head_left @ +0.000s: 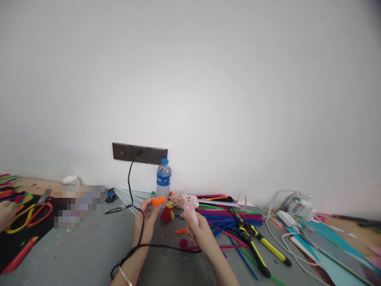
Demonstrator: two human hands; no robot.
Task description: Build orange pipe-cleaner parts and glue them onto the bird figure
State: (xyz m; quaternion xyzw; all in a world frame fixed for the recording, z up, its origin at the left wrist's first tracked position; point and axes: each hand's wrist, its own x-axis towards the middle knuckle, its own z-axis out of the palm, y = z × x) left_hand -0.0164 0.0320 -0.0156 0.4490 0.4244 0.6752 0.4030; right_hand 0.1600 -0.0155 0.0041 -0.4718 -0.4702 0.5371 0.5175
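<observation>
- The right hand [199, 230] is closed around the handle of a pink glue gun [187, 202], holding it just above the grey bench [80, 250] with the nozzle pointing left.
- The left hand [146, 218] pinches a small orange piece [158, 201] between fingertips and thumb, raised in front of the nozzle; whether nozzle and piece touch cannot be told.
- A black cord [131, 186] runs from the glue gun, loops across the left wrist, and rises to a dark socket strip [139, 153] on the white wall.
- A water bottle [163, 180] with a blue cap stands upright against the wall, just behind the hands.
- A small red and yellow figure [167, 212] sits on the bench between the hands.
- A heap of coloured pipe cleaners [229, 216] lies to the right of the glue gun; black and yellow cutters [256, 250] rest at its near edge.
- White cables [285, 226] and blue sheets [333, 246] lie further right.
- At the far left edge, another person's hand [6, 214] is next to red and yellow scissors [32, 214].
</observation>
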